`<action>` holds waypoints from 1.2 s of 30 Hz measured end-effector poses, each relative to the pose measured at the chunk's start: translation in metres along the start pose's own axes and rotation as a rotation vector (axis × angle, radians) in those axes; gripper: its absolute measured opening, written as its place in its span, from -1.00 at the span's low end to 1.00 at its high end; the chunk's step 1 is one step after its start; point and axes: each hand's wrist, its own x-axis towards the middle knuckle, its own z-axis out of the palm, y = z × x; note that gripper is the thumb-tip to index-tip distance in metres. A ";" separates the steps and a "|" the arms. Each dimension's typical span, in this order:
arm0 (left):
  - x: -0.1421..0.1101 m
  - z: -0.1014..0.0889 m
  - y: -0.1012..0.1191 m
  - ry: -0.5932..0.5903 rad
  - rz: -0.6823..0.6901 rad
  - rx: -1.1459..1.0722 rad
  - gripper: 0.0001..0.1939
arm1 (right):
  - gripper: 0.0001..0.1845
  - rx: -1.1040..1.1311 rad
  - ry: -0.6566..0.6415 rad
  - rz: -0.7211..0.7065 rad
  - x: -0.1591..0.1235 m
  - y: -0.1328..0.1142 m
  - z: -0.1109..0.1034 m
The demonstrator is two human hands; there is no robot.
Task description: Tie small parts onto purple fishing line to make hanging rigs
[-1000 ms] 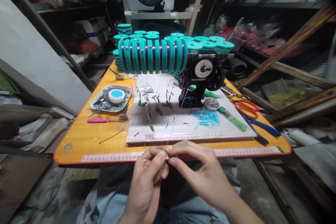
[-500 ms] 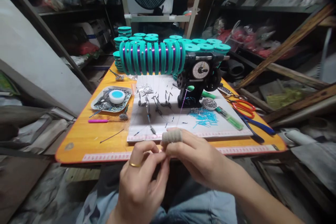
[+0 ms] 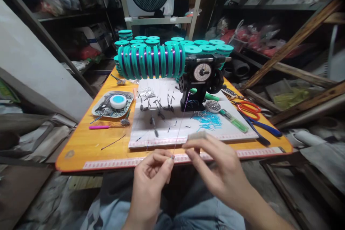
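Observation:
At the table's front edge, my left hand [image 3: 153,179] pinches the lower end of a thin purple fishing line [image 3: 182,125] between thumb and forefinger. The line slants up to a black winding machine [image 3: 198,82]. Just right of it, my right hand [image 3: 215,165] has its thumb and forefinger apart, with a wrapped band [image 3: 196,136] on one finger. Teal spools [image 3: 152,61] wound with purple line sit in a row on the machine's shaft. Dark sinkers on lines [image 3: 156,109] lie on the white board [image 3: 172,137] beneath.
More teal spools [image 3: 192,49] are stacked behind. On the left are a tray [image 3: 98,111] with a white round tub [image 3: 118,101] and a pink-handled tool [image 3: 99,127]. Right are blue tubes [image 3: 207,120], a bowl of small metal parts [image 3: 212,106], orange-handled scissors [image 3: 249,109] and blue-handled pliers [image 3: 266,127].
My hands have separated: the right has moved right and opened, while the left keeps its pinch. The purple line now shows stretched down to the left fingertips. The view has shifted slightly.

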 end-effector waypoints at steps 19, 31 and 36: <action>-0.002 -0.007 0.009 -0.208 0.243 0.244 -0.84 | -0.77 -0.378 0.042 -0.596 -0.011 0.001 -0.016; 0.006 -0.018 0.033 -0.181 1.064 0.913 -0.80 | -0.80 0.084 -0.300 -0.357 0.030 0.004 0.000; 0.015 -0.027 0.034 -0.208 1.166 1.042 -0.85 | -0.81 0.029 -0.296 -0.250 0.041 -0.003 0.007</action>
